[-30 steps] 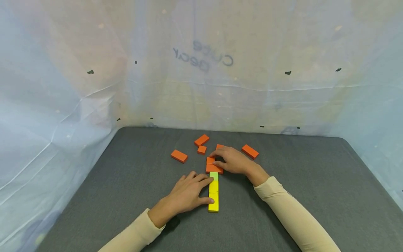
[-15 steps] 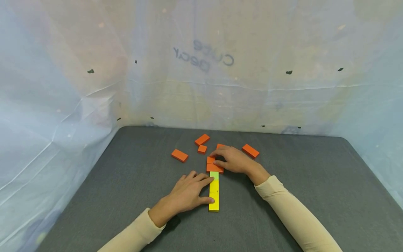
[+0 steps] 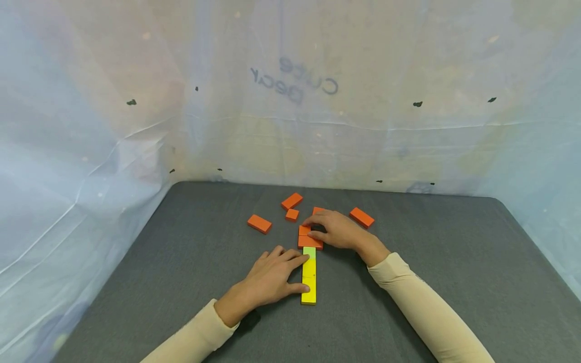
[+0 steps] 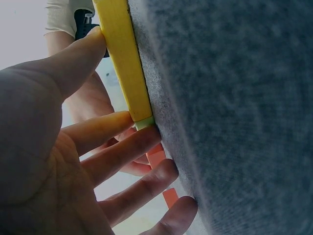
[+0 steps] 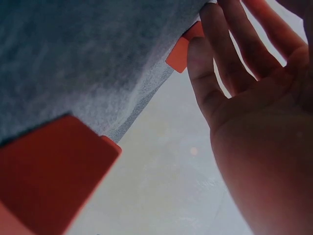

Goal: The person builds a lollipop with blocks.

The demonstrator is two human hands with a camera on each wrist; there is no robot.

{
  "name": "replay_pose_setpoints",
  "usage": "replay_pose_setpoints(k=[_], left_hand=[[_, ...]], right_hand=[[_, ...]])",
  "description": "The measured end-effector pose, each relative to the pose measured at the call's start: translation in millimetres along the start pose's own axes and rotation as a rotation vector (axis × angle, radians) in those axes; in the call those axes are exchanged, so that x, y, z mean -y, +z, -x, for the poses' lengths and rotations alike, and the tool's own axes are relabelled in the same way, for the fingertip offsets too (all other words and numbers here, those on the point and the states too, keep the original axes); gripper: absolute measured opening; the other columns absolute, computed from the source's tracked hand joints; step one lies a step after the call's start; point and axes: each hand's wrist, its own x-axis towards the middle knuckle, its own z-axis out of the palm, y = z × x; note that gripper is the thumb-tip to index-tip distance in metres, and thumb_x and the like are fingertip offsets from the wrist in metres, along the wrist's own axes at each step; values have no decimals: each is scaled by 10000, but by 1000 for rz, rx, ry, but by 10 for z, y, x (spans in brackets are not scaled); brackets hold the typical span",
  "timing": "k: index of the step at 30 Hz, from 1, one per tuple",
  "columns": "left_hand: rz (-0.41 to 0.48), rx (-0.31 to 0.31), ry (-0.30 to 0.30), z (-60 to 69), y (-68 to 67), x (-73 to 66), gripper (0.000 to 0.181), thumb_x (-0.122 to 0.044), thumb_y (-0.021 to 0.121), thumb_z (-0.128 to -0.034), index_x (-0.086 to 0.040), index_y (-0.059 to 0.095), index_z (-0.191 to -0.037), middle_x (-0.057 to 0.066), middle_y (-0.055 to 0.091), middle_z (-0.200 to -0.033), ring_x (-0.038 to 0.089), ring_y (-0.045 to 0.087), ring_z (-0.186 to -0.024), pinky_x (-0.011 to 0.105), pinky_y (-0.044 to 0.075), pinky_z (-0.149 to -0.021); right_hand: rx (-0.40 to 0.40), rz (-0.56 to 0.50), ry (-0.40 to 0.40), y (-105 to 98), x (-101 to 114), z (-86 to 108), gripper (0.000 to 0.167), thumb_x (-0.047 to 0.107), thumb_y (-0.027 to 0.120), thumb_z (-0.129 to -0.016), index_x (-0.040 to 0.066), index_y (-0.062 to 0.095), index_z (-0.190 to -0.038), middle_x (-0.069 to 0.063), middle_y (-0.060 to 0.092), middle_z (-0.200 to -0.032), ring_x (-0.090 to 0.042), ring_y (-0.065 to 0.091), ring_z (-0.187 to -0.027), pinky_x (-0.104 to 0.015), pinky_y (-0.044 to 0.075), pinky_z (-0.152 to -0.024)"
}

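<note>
A yellow strip [image 3: 308,277] of blocks lies lengthwise on the table, with a light green block [image 3: 309,252] at its far end. My left hand [image 3: 268,280] touches its left side with thumb and index fingertip, the fingers loosely extended. Against the green end lies an orange block [image 3: 310,242] set crosswise. Directly behind it is a second orange block [image 3: 303,230], partly covered by my right hand [image 3: 338,230]. The right index finger is at that block's far edge and the thumb near its close edge, in a pinch. The right wrist view hides the thumb's contact.
Loose orange blocks lie around: one to the left [image 3: 259,224], one farther back [image 3: 292,200], a small square one [image 3: 292,215], and one to the right [image 3: 361,217]. Another orange block [image 3: 317,209] shows just behind the right hand. Translucent sheeting [image 3: 290,141] hangs behind the grey table [image 3: 431,242].
</note>
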Motion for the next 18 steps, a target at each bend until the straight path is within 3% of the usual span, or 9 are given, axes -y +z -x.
replay_pose_setpoints(k=[18], left_hand=[[3, -22, 9, 0, 16, 16, 715, -636, 663, -847, -278, 526, -1451, -71, 575, -1386, 170, 510, -1137, 438, 457, -854]], right_hand=[[8, 12, 15, -16, 23, -11, 336, 303, 609, -999, 201, 647, -1317, 0, 669, -1288, -210, 627, -1187, -434, 501, -991]])
